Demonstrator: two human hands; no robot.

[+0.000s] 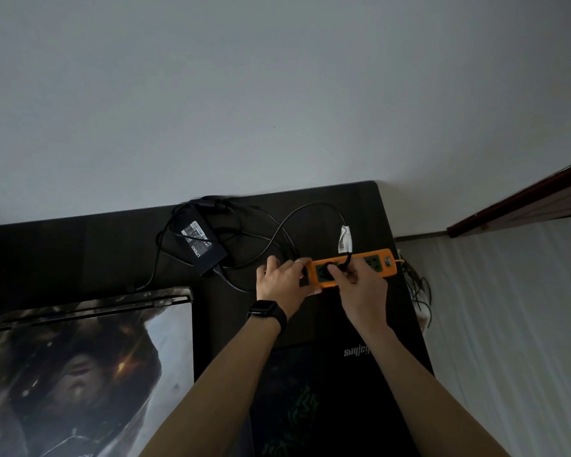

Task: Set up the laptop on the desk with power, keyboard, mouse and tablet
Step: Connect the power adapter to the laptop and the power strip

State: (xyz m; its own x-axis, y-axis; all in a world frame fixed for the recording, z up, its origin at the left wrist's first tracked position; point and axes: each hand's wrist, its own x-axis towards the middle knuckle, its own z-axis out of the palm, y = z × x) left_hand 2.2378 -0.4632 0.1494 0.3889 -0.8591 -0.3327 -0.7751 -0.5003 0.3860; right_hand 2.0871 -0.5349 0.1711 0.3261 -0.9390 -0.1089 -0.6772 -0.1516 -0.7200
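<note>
The dark, matte rectangular desk carries a closed laptop with a printed picture skin at near left and a black printed mouse mat at near right. Behind lies a flat black power brick amid looped cable. The left hand clasps the end of an orange plastic power strip; the right hand pinches a black plug at its socket.
</note>
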